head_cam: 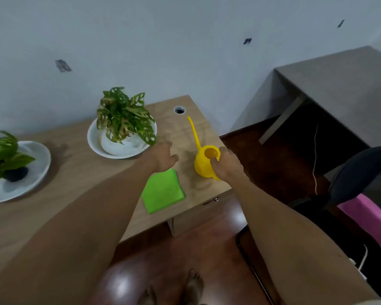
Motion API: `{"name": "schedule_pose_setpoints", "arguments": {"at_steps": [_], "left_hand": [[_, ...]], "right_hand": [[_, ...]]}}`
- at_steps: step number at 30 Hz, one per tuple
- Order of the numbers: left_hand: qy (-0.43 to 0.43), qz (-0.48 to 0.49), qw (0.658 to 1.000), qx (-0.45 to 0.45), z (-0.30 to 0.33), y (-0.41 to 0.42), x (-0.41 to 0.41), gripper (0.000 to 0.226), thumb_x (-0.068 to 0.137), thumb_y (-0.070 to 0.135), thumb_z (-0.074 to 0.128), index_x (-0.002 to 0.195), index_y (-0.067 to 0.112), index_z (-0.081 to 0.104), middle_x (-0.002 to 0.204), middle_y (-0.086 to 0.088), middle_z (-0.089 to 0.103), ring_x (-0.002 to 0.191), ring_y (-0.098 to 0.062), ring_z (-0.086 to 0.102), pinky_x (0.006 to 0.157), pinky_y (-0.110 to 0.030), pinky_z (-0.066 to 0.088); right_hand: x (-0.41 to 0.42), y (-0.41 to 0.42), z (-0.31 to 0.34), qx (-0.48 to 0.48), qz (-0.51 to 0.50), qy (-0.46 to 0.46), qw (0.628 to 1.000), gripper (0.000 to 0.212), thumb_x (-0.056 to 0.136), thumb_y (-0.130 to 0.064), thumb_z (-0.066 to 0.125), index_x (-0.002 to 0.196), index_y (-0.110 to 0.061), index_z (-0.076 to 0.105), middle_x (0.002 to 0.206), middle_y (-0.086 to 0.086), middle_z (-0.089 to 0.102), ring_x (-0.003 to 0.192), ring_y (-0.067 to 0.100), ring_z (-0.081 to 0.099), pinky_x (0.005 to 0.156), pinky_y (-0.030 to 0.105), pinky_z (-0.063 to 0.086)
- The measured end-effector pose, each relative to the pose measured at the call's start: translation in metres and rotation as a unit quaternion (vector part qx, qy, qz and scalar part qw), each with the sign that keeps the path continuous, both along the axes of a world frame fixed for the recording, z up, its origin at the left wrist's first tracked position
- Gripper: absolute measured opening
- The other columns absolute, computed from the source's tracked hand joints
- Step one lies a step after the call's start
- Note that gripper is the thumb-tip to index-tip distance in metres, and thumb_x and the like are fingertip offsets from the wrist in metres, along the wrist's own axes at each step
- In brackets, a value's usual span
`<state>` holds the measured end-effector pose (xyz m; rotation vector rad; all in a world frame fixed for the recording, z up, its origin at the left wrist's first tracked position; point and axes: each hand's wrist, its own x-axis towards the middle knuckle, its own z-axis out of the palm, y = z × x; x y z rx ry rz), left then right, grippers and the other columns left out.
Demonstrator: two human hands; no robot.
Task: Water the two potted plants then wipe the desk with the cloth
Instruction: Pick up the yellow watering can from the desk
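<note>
Stage: early, by my reading — the yellow watering can stands on the desk, and neither plant shows signs of watering that I can make out.
Right hand: closed on the can from its near side, thumb at the rim of the open mouth; the handle itself is hidden under the hand, so I judge this a grasp being taken for the first pour.
Left hand: empty, fingers loosely curled, just left of the grip; whether it rests on the wood or hovers above it I cannot tell.
Spout: thin and long, pointing away from the grip toward the cable hole.
First plant: beyond and left of the grip, in a white dish.
Second plant: far left of the grip, in a second white dish at the frame edge.
Cloth: green, folded, lying flat nearer than the grip and to its left — wiping not yet begun.
Left to do: both waterings, then the wipe.
Surface: light wood grain, otherwise bare.
Room: pale wall behind; right of the grip a grey table, a dark chair and a glossy reddish floor.
</note>
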<state>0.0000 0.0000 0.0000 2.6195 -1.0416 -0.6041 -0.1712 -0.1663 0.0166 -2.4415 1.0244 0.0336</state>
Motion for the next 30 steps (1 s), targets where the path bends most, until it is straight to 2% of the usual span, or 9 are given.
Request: {"name": "schedule_pose_setpoints", "arguments": {"at_steps": [6,10,13,16,19,21,23,27,30], "left_hand": [[0.041,0.031,0.998,0.044,-0.051,-0.021,-0.024,0.073,0.1,0.043,0.053,0.157,0.004,0.031,0.163,-0.02,0.032,0.15,-0.036,0.033,0.119,-0.046,0.033],[0.046,0.052,0.996,0.056,-0.086,-0.02,-0.037,0.076,0.1,0.042,0.053,0.162,0.01,0.022,0.171,-0.016,0.013,0.156,-0.035,0.02,0.124,-0.046,0.026],[0.037,0.053,0.997,0.052,-0.111,-0.017,-0.047,0.082,0.1,0.045,0.052,0.164,0.015,0.011,0.172,-0.014,0.006,0.159,-0.034,0.008,0.127,-0.047,0.016],[0.036,0.068,0.996,0.048,-0.133,-0.017,-0.055,0.083,0.101,0.046,0.051,0.165,0.015,0.01,0.172,-0.014,0.001,0.159,-0.034,0.001,0.128,-0.049,0.011],[0.029,0.083,0.995,0.039,-0.148,-0.017,-0.063,0.08,0.1,0.046,0.05,0.164,0.016,0.013,0.172,-0.014,-0.001,0.16,-0.033,-0.003,0.128,-0.049,0.008],[0.029,0.091,0.995,0.034,-0.153,-0.016,-0.068,0.081,0.099,0.046,0.051,0.165,0.018,0.011,0.173,-0.012,-0.005,0.16,-0.031,-0.005,0.128,-0.048,0.006],[0.022,0.096,0.995,0.032,-0.158,-0.016,-0.071,0.081,0.099,0.045,0.051,0.165,0.019,0.01,0.172,-0.012,-0.008,0.16,-0.03,-0.006,0.127,-0.047,0.005],[0.018,0.1,0.994,0.031,-0.161,-0.016,-0.073,0.082,0.098,0.045,0.052,0.165,0.019,0.012,0.172,-0.012,-0.008,0.16,-0.029,-0.007,0.128,-0.046,0.003],[0.022,0.098,0.994,0.034,-0.159,-0.017,-0.07,0.082,0.098,0.045,0.053,0.164,0.018,0.012,0.173,-0.012,-0.008,0.16,-0.028,-0.007,0.127,-0.045,0.003]], "right_hand": [[0.003,-0.025,-0.037,0.092,-0.072,0.026,0.993,0.062,0.096,-0.058,0.049,0.135,-0.01,0.049,0.133,0.021,0.063,0.122,0.044,0.059,0.098,0.049,0.049],[0.012,-0.031,-0.06,0.203,-0.149,-0.001,0.968,0.084,0.088,-0.076,0.047,0.145,-0.014,0.047,0.14,0.017,0.059,0.129,0.041,0.056,0.104,0.048,0.043],[0.021,-0.034,-0.08,0.246,-0.194,-0.047,0.949,0.099,0.072,-0.089,0.044,0.138,-0.016,0.053,0.128,0.012,0.066,0.107,0.038,0.071,0.102,0.048,0.049],[0.027,-0.037,-0.092,0.304,-0.222,-0.102,0.921,0.066,0.09,-0.063,0.059,0.127,-0.009,0.057,0.091,0.003,0.068,0.064,0.03,0.075,0.081,0.045,0.062],[0.028,-0.039,-0.101,0.388,-0.235,-0.167,0.875,0.048,0.096,-0.041,0.066,0.126,-0.004,0.056,0.076,0.007,0.064,0.049,0.028,0.067,0.064,0.048,0.066],[0.026,-0.039,-0.103,0.405,-0.233,-0.192,0.863,0.04,0.098,-0.036,0.066,0.119,-0.003,0.057,0.07,0.011,0.061,0.042,0.02,0.059,0.048,0.035,0.061],[0.025,-0.038,-0.105,0.394,-0.228,-0.205,0.867,0.032,0.099,-0.036,0.066,0.111,-0.008,0.06,0.072,0.008,0.058,0.047,0.016,0.055,0.045,0.027,0.052],[0.026,-0.035,-0.112,0.376,-0.226,-0.244,0.865,0.025,0.094,-0.036,0.068,0.112,-0.017,0.068,0.09,0.0,0.065,0.08,0.021,0.059,0.077,0.042,0.055],[0.027,-0.032,-0.109,0.357,-0.233,-0.251,0.869,0.029,0.094,-0.025,0.065,0.122,-0.021,0.071,0.11,0.0,0.07,0.096,0.018,0.062,0.089,0.041,0.052]]}}
